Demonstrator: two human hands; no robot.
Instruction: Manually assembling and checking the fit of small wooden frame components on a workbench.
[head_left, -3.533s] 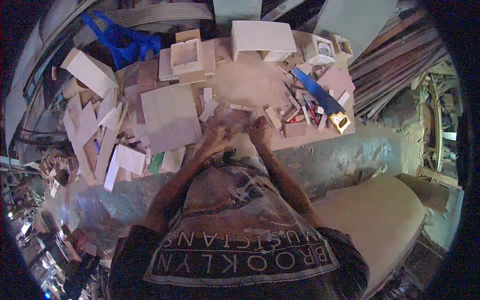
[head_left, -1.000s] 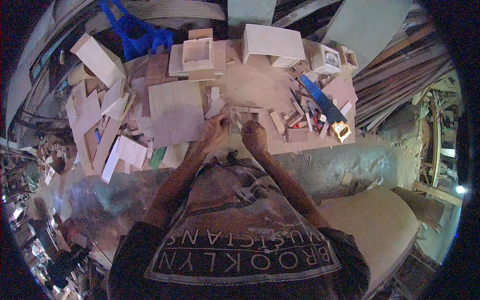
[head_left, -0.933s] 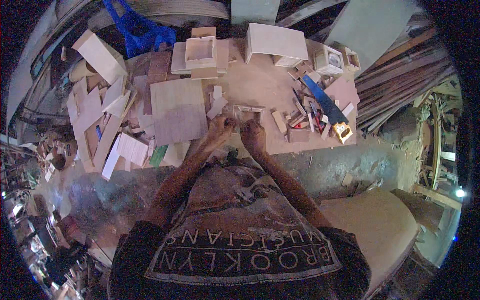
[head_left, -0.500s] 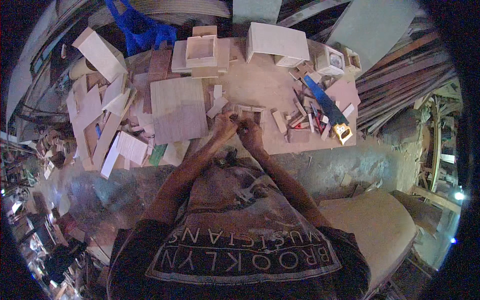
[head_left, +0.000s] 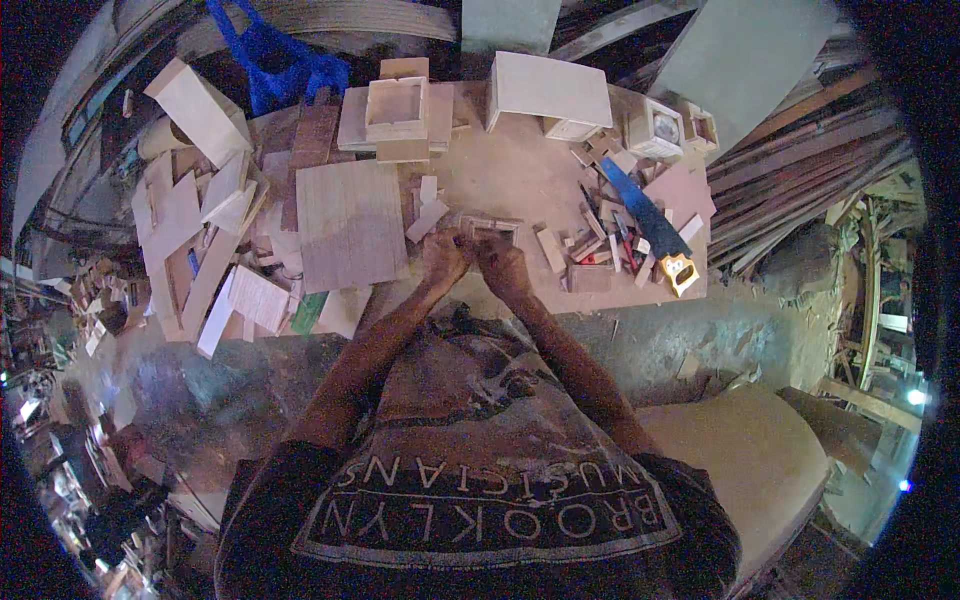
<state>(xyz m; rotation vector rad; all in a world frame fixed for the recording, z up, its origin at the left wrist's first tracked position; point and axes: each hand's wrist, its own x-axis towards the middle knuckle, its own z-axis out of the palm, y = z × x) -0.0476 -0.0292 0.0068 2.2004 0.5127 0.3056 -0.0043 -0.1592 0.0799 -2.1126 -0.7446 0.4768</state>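
Note:
Both of my hands are close together over the near middle of the workbench [head_left: 465, 165]. My left hand [head_left: 446, 260] is closed, its fingertips pinched at something too small and dark to make out. Beside it, my right hand [head_left: 503, 268] is also closed, fingers curled inward toward the left one. Whatever lies between the fingertips is hidden by the hands. Just beyond them sits a small rectangular wooden frame or box [head_left: 508, 224], its near side covered by my fingers. Two small pale wood offcuts [head_left: 428, 220] lie left of it.
A flat wooden panel [head_left: 350, 228] lies to the left, near a heap of boards [head_left: 170, 215]. On the right, a handsaw [head_left: 645, 215] rests over tools and scraps. Farther back stand a small open box [head_left: 396, 105] and a pale wooden desk-shaped piece [head_left: 550, 85].
The view has shifted slightly. My hands stay together by the small frame, with the fingers turned a little and covering more of its near side.

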